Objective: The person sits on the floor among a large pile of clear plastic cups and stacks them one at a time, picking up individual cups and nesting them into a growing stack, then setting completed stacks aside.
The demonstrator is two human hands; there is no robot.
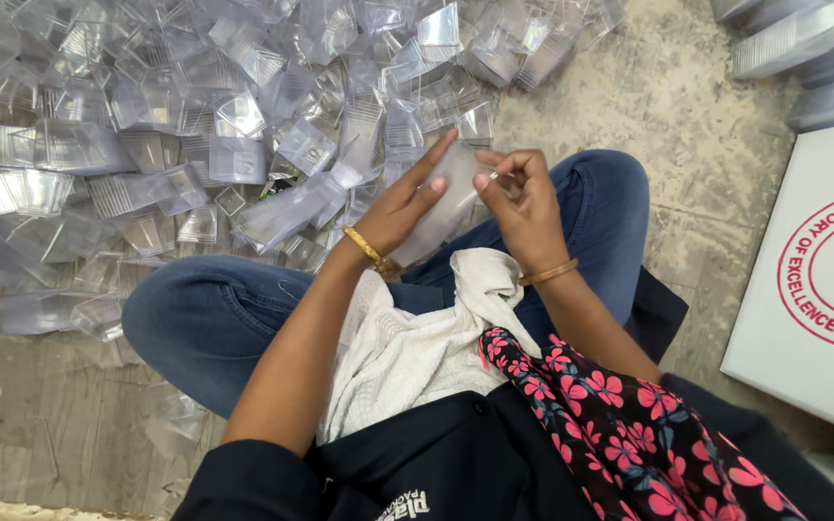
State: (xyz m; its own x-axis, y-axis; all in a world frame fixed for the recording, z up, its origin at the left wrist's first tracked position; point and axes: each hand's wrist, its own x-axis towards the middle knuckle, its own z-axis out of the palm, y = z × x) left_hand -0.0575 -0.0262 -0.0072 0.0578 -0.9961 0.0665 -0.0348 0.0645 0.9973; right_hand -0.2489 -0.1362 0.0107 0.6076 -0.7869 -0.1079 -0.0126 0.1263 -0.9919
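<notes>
Head view: a clear plastic container [441, 207] is held above the white cloth [417, 338].
Left hand [403, 207]: fingers are laid flat along the container's left side.
Right hand [523, 198]: fingertips are pinched shut on its upper right edge.
Pile of clear containers [195, 125]: spread beyond the cloth, past the container.

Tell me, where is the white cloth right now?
In the head view, the white cloth lies in the person's lap, just below the left hand and right hand, which hold a clear plastic container.
</notes>
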